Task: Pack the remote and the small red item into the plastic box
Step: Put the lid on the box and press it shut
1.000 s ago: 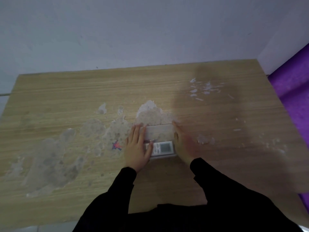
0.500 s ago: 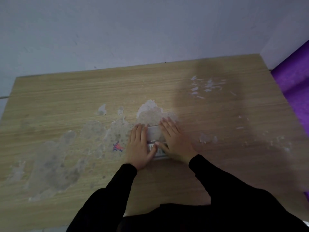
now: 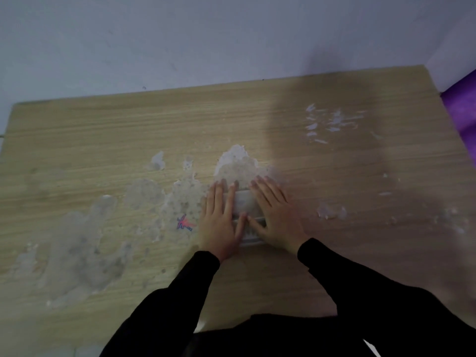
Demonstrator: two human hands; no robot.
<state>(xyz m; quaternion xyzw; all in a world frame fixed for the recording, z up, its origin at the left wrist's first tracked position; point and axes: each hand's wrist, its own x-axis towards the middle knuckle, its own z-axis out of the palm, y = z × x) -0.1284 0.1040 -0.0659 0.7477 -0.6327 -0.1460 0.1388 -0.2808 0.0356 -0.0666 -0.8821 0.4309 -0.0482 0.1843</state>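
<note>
A small clear plastic box [image 3: 244, 204] lies on the wooden table [image 3: 103, 140] straight in front of me. My left hand [image 3: 221, 220] rests flat over its left side and my right hand [image 3: 276, 217] flat over its right side, fingers stretched forward and thumbs meeting over the middle. Below the thumbs a strip of the white remote [image 3: 251, 234] shows inside the box. The hands hide the rest of the box's contents, and I cannot see the small red item.
The tabletop has large worn, peeled patches [image 3: 82, 248] on the left and white flakes [image 3: 327, 123] at the back right. A red and blue scribble [image 3: 184, 223] marks the surface left of my left hand. A purple object [image 3: 461, 109] borders the table's right edge.
My right hand moved from the box's right edge onto its top, covering the remote's screen. My left hand stayed on the left side, and both now lie flat on the box.
</note>
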